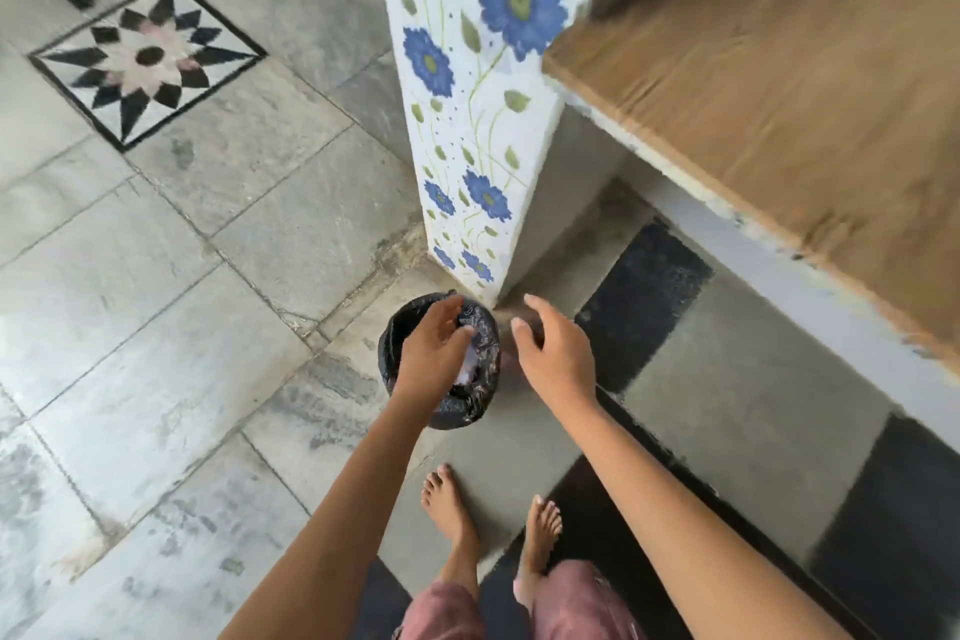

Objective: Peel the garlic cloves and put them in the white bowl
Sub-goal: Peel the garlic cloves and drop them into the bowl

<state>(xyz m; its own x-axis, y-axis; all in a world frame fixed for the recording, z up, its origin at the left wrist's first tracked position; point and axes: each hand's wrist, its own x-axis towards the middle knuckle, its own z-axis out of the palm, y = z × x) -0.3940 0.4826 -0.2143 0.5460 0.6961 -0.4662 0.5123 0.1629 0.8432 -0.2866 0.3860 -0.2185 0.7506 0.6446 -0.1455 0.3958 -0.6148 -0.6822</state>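
Garlic cloves and the white bowl are out of view. The left hand [434, 353] hangs over the black-lined bin [457, 413], fingers loose, apparently empty. The right hand [556, 353] is spread beside it. Probably peel disposal; next, return to the cloves.

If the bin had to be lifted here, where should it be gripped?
Probably the rim's right side, from above: the bin stands upright, round mouth open upward, the pillar stands close behind it, and the left hand hovers over its left part.
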